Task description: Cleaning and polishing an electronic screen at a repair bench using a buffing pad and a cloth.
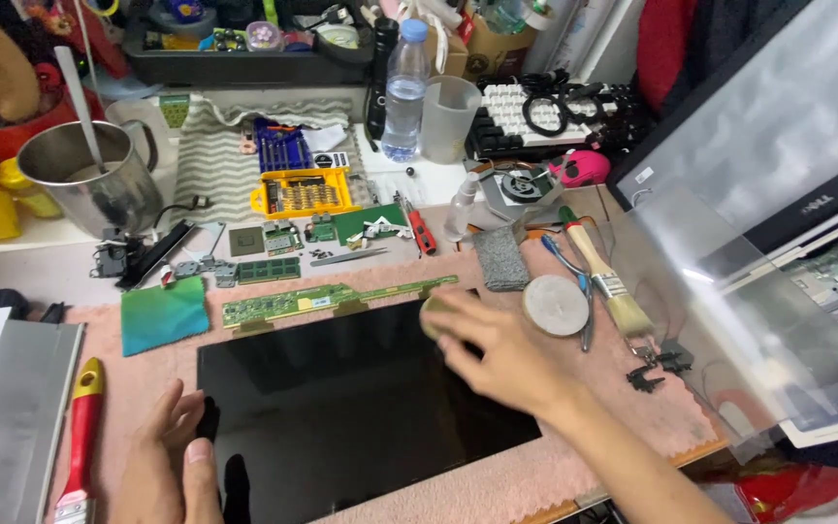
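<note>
Black panel (361, 388) lies between hands: left hand (172, 461) open on its edge, right hand (497, 354) gripping a pad (435, 312).

The screen panel (361, 388) lies on the mat (594, 466), a circuit strip (332, 299) just behind it, a brush (605, 277) to its right, a metal pot (89, 175) far back left.

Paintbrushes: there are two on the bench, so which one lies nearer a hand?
The red-and-yellow-handled paintbrush at the left, just beside the left hand. The pale wooden-handled paintbrush lies farther off, beyond the right hand.
</note>
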